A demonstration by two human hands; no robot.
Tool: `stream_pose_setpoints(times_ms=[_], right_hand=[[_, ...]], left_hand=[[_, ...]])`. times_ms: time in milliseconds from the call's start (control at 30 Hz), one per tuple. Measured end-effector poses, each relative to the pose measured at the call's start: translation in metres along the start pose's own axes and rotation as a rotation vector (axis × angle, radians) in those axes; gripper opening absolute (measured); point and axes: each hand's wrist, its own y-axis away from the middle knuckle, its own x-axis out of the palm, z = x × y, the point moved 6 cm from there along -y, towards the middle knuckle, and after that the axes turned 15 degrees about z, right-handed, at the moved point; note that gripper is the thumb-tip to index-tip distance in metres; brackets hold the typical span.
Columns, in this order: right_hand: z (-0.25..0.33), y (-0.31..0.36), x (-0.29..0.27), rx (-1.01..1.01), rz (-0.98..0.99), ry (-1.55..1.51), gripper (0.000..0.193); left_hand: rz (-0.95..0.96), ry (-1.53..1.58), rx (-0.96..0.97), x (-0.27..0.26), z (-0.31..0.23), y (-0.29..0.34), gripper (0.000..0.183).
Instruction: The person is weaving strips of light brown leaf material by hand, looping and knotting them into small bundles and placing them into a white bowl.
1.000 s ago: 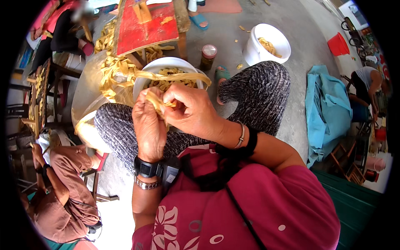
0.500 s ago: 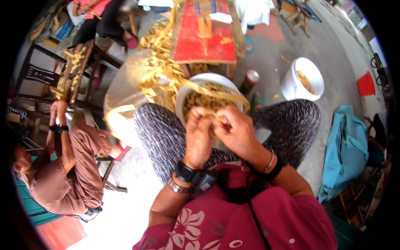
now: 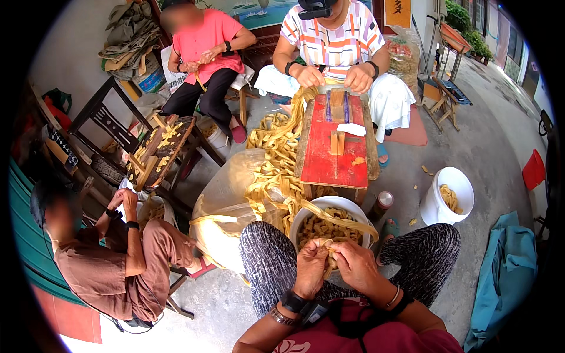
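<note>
My left hand (image 3: 311, 270) and my right hand (image 3: 355, 266) are close together over my lap, both with fingers pinched. Between them is a short, pale yellow strip (image 3: 328, 269), which looks folded or knotted; my fingers hide part of it. Just beyond my hands, between my knees, stands a white bucket (image 3: 294, 231) with many small folded yellow pieces (image 3: 331, 226) inside. A long flat yellow strip (image 3: 341, 220) lies across its rim and joins the heap of loose yellow strips (image 3: 276, 170) on the far left side.
A red board (image 3: 321, 166) on a low bench stands ahead, a co-worker's hands at its far end. Two more people sit at left near a small wooden table (image 3: 176, 138). At right are a white bucket (image 3: 438, 203), a can (image 3: 382, 203) and blue cloth (image 3: 503, 259).
The view has tilted up, showing more of the co-workers and the far end of the bench. My hands stay together on the small strip, whose end now hangs below my fingers.
</note>
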Motion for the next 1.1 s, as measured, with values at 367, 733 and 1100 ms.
stream_pose_setpoints(times_ms=[367, 733, 1100], right_hand=[[-0.003, 0.007, -0.008, 0.044, -0.108, 0.135, 0.006], [0.009, 0.008, -0.001, -0.079, -0.028, 0.438, 0.02], [-0.051, 0.012, 0.004, 0.267, 0.123, -0.751, 0.018]], left_hand=[[0.014, -0.28, -0.065, 0.022, -0.011, 0.004, 0.009], [-0.023, -0.551, -0.016, 0.017, -0.013, 0.002, 0.015], [0.212, -0.665, -0.036, 0.032, -0.022, 0.002, 0.014]])
